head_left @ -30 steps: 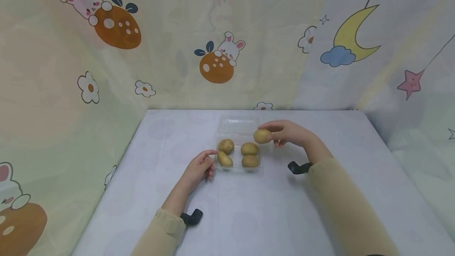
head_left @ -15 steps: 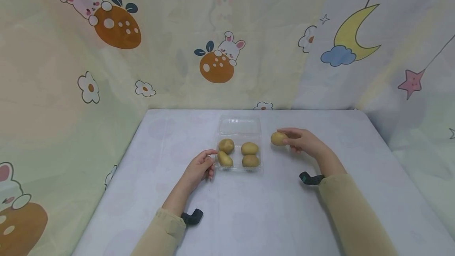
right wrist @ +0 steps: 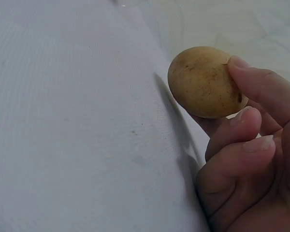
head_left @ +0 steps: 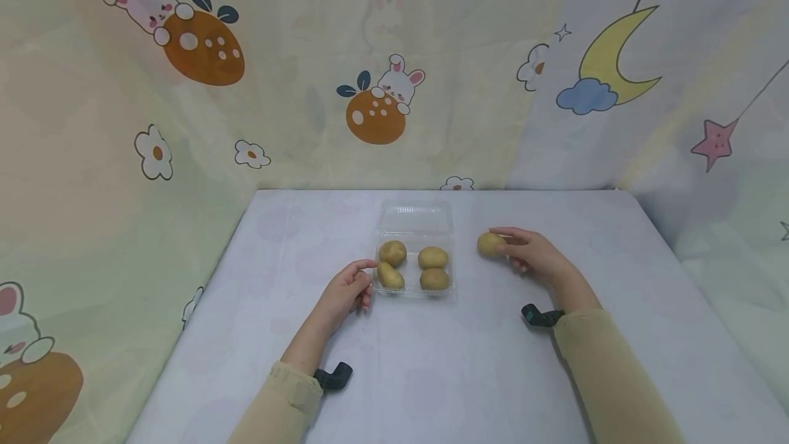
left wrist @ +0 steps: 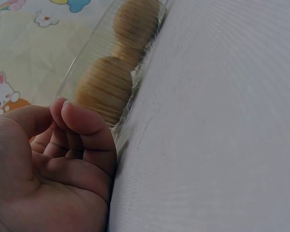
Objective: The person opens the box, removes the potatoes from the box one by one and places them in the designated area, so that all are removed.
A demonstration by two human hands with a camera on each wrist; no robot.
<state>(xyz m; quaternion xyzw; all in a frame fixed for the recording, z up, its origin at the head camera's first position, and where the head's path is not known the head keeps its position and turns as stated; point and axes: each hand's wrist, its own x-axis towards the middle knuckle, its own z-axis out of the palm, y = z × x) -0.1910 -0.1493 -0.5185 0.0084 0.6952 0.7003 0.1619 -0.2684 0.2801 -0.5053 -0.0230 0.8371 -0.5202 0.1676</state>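
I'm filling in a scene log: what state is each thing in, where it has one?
Box: open, on the table
Lid: folded back
Four potatoes: whole, in the box
Fifth potato: dark-specked, held outside the box; contact with the table unclear
Right grip: pinching the fifth potato
Left grip: at the box's left side, holding no potato

Nothing I can read — no text, no labels, no brands, no numbers, no signs, any view.
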